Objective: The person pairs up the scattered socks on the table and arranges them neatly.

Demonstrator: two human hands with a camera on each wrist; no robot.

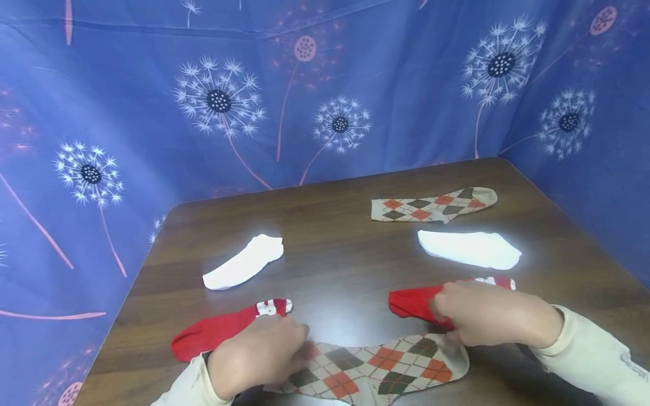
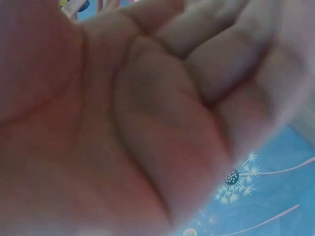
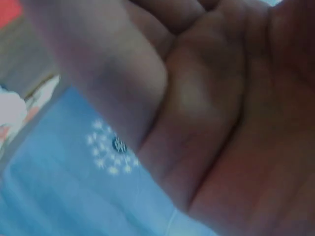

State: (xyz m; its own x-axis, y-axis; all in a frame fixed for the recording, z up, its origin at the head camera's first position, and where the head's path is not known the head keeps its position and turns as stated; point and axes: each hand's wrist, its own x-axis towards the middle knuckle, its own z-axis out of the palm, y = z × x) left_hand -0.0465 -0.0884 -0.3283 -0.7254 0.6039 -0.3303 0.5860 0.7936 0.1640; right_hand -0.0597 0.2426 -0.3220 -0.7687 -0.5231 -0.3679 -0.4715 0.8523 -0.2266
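An argyle sock (image 1: 386,363) in beige, orange and dark green stretches sideways at the near edge of the table in the head view. My left hand (image 1: 256,352) pinches its left end, the fingertips partly hidden behind the hand. At the rounded toe on the right, my right hand (image 1: 490,313) holds the fabric with thumb and fingers. Partly covered by the right hand is a red sock (image 1: 413,301) with a white patterned end. Another red sock (image 1: 218,332) lies just beyond the left hand. Both wrist views show mostly the palm of the left hand (image 2: 147,113) and right hand (image 3: 211,113).
Farther back on the brown table (image 1: 330,254) lie a white sock (image 1: 244,264) at left and another white sock (image 1: 469,249) at right. A second argyle sock (image 1: 431,206) lies near the back edge. Blue dandelion-print cloth (image 1: 284,101) hangs behind the table.
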